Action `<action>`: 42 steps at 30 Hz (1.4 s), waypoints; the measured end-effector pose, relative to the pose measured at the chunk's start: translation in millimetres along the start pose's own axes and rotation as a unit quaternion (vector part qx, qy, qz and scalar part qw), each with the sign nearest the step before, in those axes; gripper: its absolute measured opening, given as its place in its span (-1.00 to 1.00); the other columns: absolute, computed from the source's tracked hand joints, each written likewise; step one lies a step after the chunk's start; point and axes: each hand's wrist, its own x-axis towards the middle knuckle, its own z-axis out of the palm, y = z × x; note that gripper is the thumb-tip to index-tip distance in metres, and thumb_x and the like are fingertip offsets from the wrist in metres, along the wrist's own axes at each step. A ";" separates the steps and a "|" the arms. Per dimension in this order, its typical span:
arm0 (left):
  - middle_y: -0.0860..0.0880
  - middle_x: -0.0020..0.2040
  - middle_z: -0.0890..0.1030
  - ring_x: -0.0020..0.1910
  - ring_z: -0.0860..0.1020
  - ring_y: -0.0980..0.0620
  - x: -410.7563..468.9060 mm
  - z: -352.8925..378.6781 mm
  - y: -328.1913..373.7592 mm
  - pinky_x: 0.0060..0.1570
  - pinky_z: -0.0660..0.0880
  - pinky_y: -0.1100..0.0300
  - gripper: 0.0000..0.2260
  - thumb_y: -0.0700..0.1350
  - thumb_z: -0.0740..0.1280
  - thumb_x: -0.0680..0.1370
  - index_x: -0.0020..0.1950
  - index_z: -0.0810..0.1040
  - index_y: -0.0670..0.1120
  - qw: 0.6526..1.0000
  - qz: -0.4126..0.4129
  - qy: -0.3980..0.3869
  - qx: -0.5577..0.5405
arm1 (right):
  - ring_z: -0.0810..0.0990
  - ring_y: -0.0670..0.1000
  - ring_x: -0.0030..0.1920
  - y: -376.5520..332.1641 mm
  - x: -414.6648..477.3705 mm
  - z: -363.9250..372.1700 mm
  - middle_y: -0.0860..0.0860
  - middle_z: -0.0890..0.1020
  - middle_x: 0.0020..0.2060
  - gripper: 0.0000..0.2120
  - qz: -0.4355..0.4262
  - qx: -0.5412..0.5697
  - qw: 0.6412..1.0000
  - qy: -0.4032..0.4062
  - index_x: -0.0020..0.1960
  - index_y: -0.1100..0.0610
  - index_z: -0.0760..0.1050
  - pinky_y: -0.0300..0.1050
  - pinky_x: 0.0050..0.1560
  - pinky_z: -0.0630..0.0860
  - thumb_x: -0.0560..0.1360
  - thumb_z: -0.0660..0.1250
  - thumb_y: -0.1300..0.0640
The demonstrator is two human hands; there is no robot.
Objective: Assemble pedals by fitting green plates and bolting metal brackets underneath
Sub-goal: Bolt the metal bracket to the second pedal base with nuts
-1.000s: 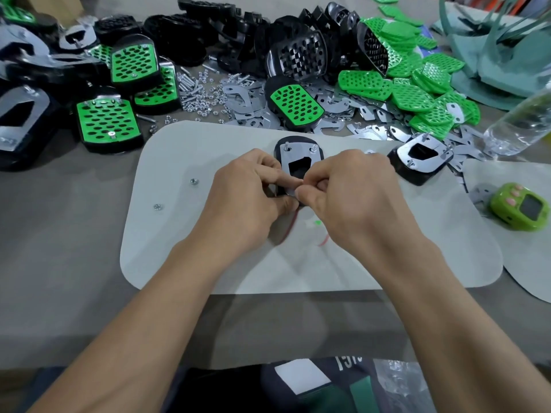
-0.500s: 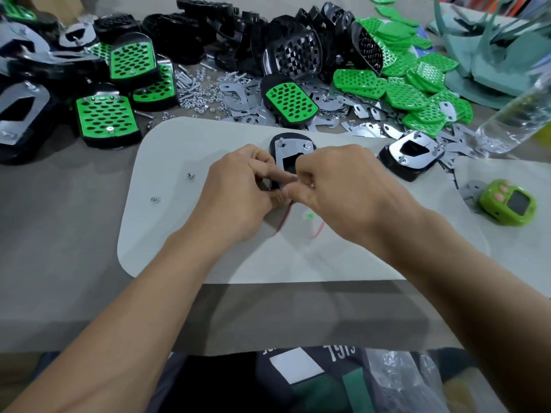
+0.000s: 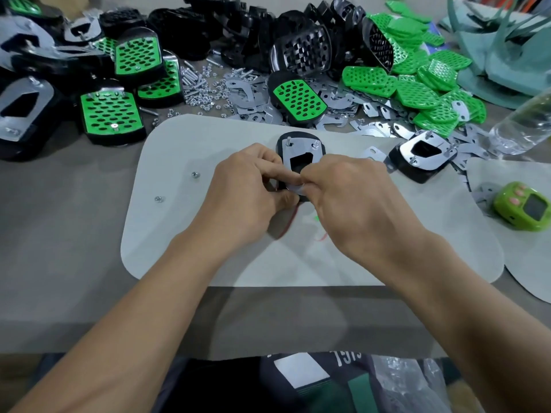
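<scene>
A black pedal [image 3: 299, 141] lies upside down on the pale mat [image 3: 185, 150], with a shiny metal bracket [image 3: 301, 153] on its underside and two bolts sticking up at its far end. My left hand [image 3: 247, 192] grips the pedal's near left side. My right hand [image 3: 351, 198] pinches at the bracket's near edge, fingertips meeting the left hand's; what it pinches is hidden. Two loose nuts [image 3: 195, 174] lie on the mat to the left.
A second upside-down pedal with bracket [image 3: 422, 156] sits to the right. Finished green-plated pedals [image 3: 110, 116] crowd the back left, black pedal bodies [image 3: 301, 52] the back, green plates [image 3: 417, 90] and brackets the back right. A green counter [image 3: 524, 205] and a clear bottle [image 3: 524, 123] lie far right.
Both hands stay on the pedal; the fingertips have shifted slightly at the bracket's near edge. The camera view has drifted a little.
</scene>
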 end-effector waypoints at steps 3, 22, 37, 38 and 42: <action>0.11 -0.15 0.53 -0.32 0.46 0.28 -0.9 0.2 0.2 -0.26 0.33 0.45 -0.54 -0.30 0.60 0.38 -0.25 0.60 0.30 1.000 0.004 0.004 -0.002 | 0.32 0.15 -0.33 -9.8 0.8 -2.6 -0.02 0.29 -0.27 -0.81 -0.003 -0.043 0.999 -0.022 -0.16 0.07 0.32 0.03 -0.29 0.26 0.62 0.19 0.21; 0.11 -0.10 0.55 -0.27 0.49 0.30 -1.7 -0.3 0.2 -0.22 0.34 0.49 -0.67 -0.26 0.62 0.38 -0.19 0.69 0.19 1.000 -0.007 -0.001 -0.002 | 0.48 0.27 -0.36 5.3 2.7 8.1 0.17 0.56 -0.44 -0.84 0.076 0.047 0.994 0.059 -0.20 0.14 0.64 0.08 -0.29 0.52 0.47 0.32 0.12; 0.10 -0.12 0.52 -0.27 0.46 0.29 -1.3 -0.8 0.0 -0.23 0.31 0.48 -0.74 -0.21 0.63 0.38 -0.08 0.75 0.14 1.000 0.000 0.001 0.026 | 0.42 0.11 -0.42 13.6 9.0 -10.1 0.04 0.42 -0.53 -0.54 0.108 0.085 0.990 -0.013 -0.36 0.10 0.45 -0.05 -0.46 0.29 0.62 0.24 -0.14; 0.11 -0.12 0.51 -0.27 0.46 0.31 -1.3 -0.8 -0.1 -0.21 0.31 0.49 -0.74 -0.21 0.63 0.38 -0.06 0.76 0.12 1.000 -0.003 0.002 0.025 | 0.44 0.10 -0.41 16.9 6.4 -10.4 0.03 0.46 -0.52 -0.63 0.112 0.105 0.988 0.013 -0.32 0.09 0.50 -0.06 -0.41 0.36 0.61 0.26 -0.04; 0.11 -0.12 0.52 -0.26 0.46 0.28 -1.6 -1.1 1.3 -0.22 0.33 0.47 -0.71 -0.21 0.64 0.37 -0.08 0.75 0.17 1.000 -0.006 0.002 0.017 | 0.45 -0.02 -0.46 17.2 -0.6 -8.1 -0.05 0.55 -0.51 -0.69 0.140 0.172 0.975 0.020 -0.11 -0.03 0.72 -0.22 -0.42 0.40 0.52 0.26 0.27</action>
